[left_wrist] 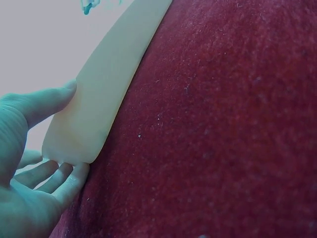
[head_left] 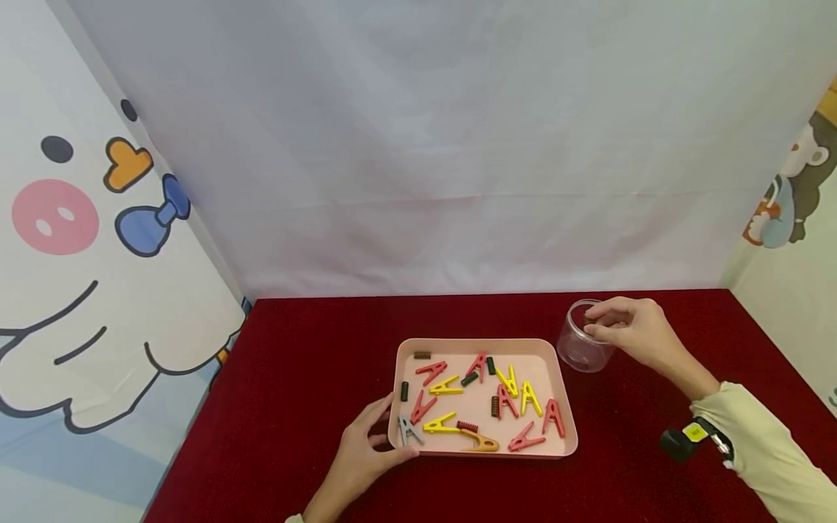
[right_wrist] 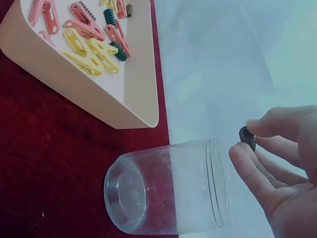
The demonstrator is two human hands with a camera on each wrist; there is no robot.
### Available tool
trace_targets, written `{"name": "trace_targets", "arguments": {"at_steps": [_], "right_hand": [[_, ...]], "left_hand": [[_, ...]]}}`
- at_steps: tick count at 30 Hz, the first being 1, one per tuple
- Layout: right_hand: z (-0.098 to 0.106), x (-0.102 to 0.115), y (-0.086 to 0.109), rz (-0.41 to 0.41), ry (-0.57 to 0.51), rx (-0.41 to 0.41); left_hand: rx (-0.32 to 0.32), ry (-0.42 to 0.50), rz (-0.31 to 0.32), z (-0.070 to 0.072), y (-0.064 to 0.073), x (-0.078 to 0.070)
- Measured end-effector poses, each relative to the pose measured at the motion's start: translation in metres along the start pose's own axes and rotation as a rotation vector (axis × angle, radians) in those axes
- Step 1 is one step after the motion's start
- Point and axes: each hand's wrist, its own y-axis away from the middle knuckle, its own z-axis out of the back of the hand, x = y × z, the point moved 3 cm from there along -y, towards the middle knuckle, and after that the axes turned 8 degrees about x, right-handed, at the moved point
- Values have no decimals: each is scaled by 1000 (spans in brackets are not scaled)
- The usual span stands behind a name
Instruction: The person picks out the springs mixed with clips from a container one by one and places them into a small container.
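My right hand (head_left: 634,330) pinches a small dark coil spring (right_wrist: 247,138) between thumb and fingertips, at the mouth of a clear, lidless jar (head_left: 582,354). The right wrist view shows the inside of the jar with no spring visible in it. A shallow pink tray (head_left: 536,356) stands left of the jar. At its near left corner my left hand (head_left: 366,447) holds the wall, thumb along the front side and the other fingers round the left. Loose red clothespin halves (head_left: 552,418), yellow halves (head_left: 530,398) and several springs (head_left: 405,391) lie scattered in the tray.
A dark red cloth (head_left: 307,363) covers the table. White sheeting (head_left: 458,145) hangs behind it, and panels with cartoon prints (head_left: 55,218) stand at both sides. One grey clothespin half (head_left: 408,430) and an orange one (head_left: 482,442) lie near the tray's front.
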Motion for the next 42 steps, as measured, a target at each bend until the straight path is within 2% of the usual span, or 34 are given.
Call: {"name": "trace_targets", "arguments": {"at_steps": [4, 7, 19, 27, 42], "right_hand": [[2, -4, -3, -9, 15, -16], [2, -6, -5, -23, 30, -17], [3, -12, -7, -49, 89, -22], [-2, -14, -10, -7, 157, -29], [-3, -9, -12, 19, 179, -61]], "left_hand": [[3, 6, -13, 2, 5, -18], [3, 9, -19, 2, 7, -22], [0, 0, -14, 2, 6, -18], [-3, -2, -11, 2, 7, -18], [0, -6, 0, 2, 7, -18]]}}
